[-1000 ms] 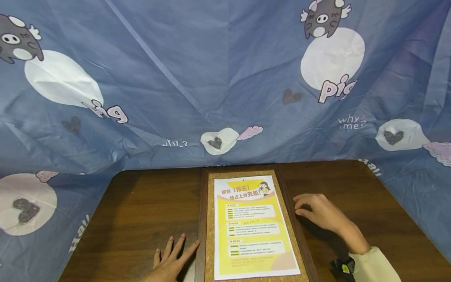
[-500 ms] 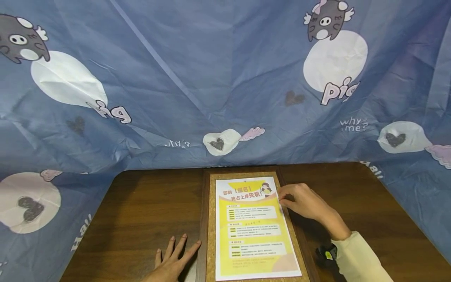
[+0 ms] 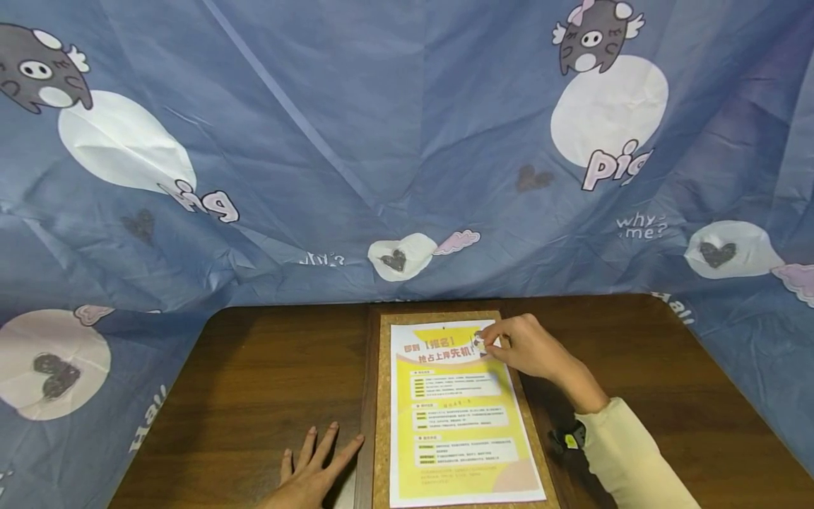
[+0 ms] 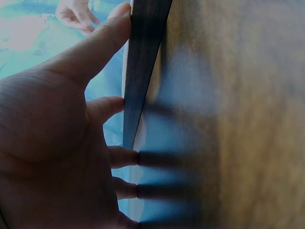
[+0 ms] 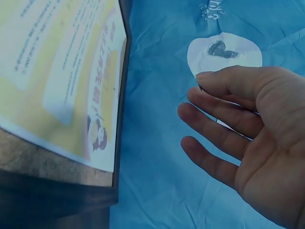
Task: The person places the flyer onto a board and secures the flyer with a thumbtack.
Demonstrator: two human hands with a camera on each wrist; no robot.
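A yellow and white printed poster [image 3: 451, 417] lies on a cork board [image 3: 384, 424] with a dark wooden frame. A small dark pin [image 3: 443, 328] shows at the poster's top middle. My left hand [image 3: 308, 475] rests with fingers spread beside the frame's left side; in the left wrist view its thumb [image 4: 102, 45] touches the frame [image 4: 143, 62]. Over the poster's upper right corner hangs my right hand [image 3: 524, 346], fingers loosely bent, overlapping the printed figure. In the right wrist view the right hand [image 5: 257, 119] is off the poster, thumb close to the index finger.
The board lies on a dark brown wooden table [image 3: 273, 375] with rounded far corners. Behind it hangs a blue cloth [image 3: 318, 177] printed with pigs, hearts and lettering. A dark wrist strap [image 3: 568, 437] is by the right sleeve [image 3: 636, 452].
My right hand has moved left and away from me, from the table right of the board to above the poster's upper right corner. The left hand and poster have stayed in place.
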